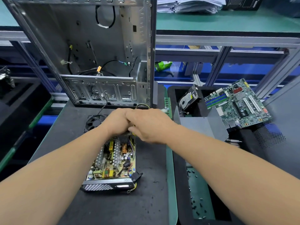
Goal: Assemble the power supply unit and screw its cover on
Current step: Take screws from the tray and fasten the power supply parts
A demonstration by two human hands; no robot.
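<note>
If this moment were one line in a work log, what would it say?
stage: PSU assembly | power supply unit: cover off, board exposed | left hand, right hand: together at its far end | grip: unclear

An open grey metal computer case stands behind; a green motherboard leans beside a black-cased hard drive.

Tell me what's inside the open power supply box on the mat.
Inside the power supply box sits a circuit board with heat sinks, capacitors and copper coils. Its far end is covered by the left hand and right hand, so nothing shows there.
</note>
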